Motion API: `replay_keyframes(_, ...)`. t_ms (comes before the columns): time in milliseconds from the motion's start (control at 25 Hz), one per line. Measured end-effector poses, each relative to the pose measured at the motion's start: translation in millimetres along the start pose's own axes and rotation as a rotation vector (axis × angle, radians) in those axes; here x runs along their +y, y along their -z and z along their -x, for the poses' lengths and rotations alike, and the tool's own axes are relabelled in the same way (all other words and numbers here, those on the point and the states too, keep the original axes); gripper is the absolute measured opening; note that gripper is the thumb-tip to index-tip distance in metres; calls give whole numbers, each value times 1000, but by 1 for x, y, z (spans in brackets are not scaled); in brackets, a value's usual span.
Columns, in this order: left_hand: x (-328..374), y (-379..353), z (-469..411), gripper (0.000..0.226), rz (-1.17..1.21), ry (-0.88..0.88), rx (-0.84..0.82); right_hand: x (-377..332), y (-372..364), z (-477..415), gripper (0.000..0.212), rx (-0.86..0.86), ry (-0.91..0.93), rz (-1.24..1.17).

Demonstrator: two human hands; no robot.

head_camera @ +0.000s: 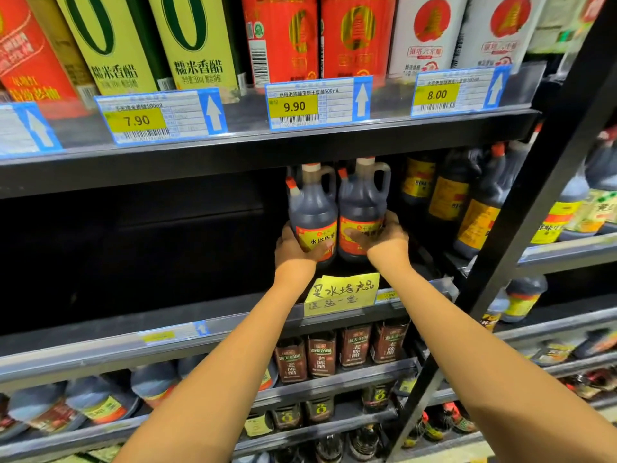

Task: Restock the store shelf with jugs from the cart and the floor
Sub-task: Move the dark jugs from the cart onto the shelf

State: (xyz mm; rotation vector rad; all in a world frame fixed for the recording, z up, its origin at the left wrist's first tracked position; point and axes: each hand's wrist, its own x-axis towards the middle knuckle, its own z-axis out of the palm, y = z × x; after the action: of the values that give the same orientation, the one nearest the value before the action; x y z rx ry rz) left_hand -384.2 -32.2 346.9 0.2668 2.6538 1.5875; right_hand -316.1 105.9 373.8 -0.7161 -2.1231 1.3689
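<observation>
1. On the middle shelf [233, 325], dark and bare to the left, two dark jugs stand upright, side by side and touching.
2. My left hand [295, 243] wraps the left jug [312, 208] at its label.
3. My right hand [384, 237] clasps the right jug [362, 202] low down.
4. A yellow handwritten note [342, 294] hangs just below them.

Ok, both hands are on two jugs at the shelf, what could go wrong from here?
1. The left hand and right hand each grip only the lower body of a jug, so one might tip.
2. The tops sit close under the upper shelf and could knock it.
3. The yellow note could get brushed off.
</observation>
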Motion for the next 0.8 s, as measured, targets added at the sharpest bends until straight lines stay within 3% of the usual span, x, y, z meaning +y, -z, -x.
replay_keyframes(120, 2, 5, 6, 78, 19, 63, -51, 1, 3, 8, 40, 19, -95, 58)
replay_keyframes(320, 4, 27, 37, 92, -81, -28, -44, -5, 21, 35, 59, -4, -179, 118)
replay_keyframes(480, 14, 47, 76, 60, -274, -323, 45, -11, 31, 71, 69, 107, -64, 269)
replay_keyframes(600, 11, 51, 100, 58, -494, -625, 74, -2, 38, 110, 64, 221, 28, 511)
replay_keyframes(800, -30, 34, 158, 73, -614, -942, -201, 38, 31, 202, 44, 244, -33, 864)
